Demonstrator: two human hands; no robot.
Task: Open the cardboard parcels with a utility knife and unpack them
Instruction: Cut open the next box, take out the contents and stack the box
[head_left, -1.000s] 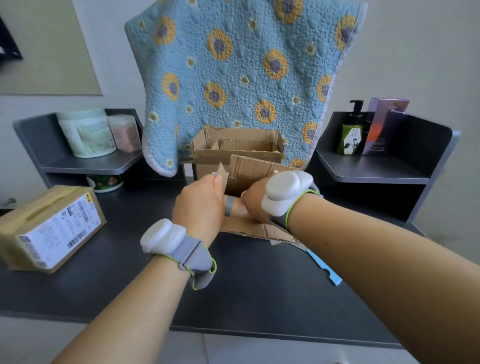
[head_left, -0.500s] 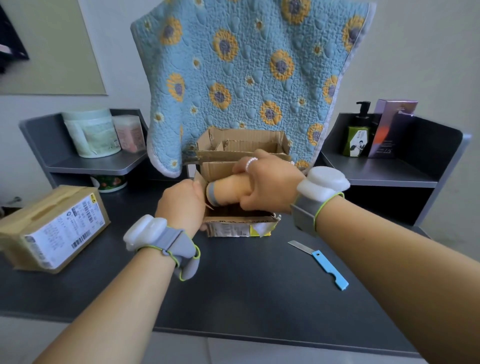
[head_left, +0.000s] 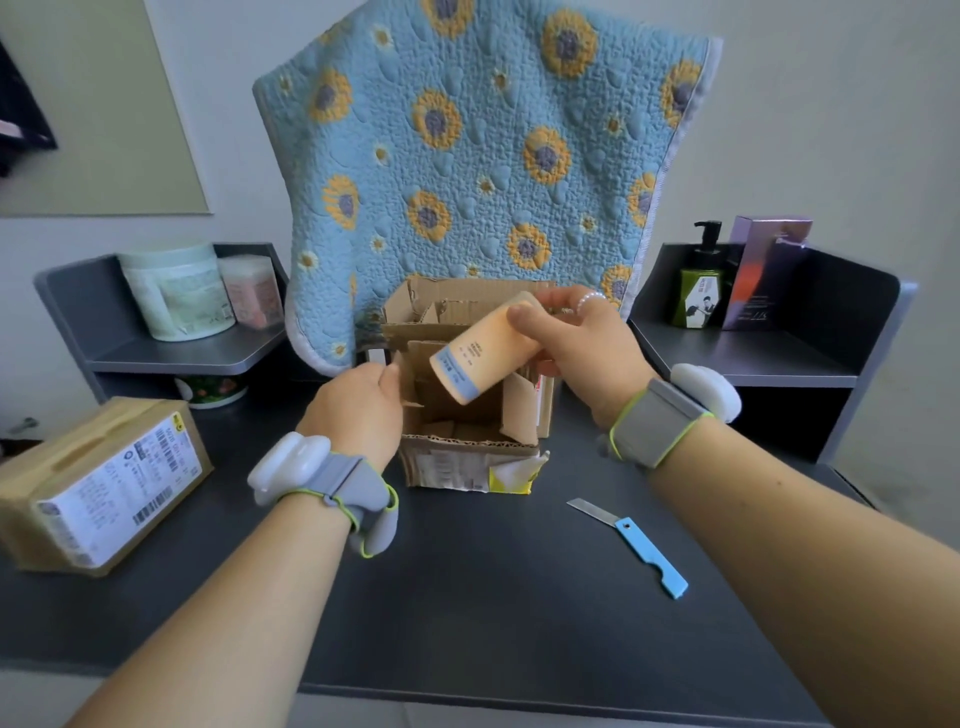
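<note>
Gripping orange tube above opened box, right hand.

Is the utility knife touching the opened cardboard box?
Apart. The head view shows bare desk between the utility knife and the opened cardboard box.

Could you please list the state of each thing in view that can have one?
Front cardboard box: open, flaps up.
Rear cardboard box: open.
Taped parcel: sealed, lying on the desk.
Orange tube: out of the box, tilted, held above it.
Utility knife: blade out, lying on the desk.
Left hand: holding the front box's left flap.
Right hand: gripping the tube.
Pump bottle: upright on the right shelf.
</note>
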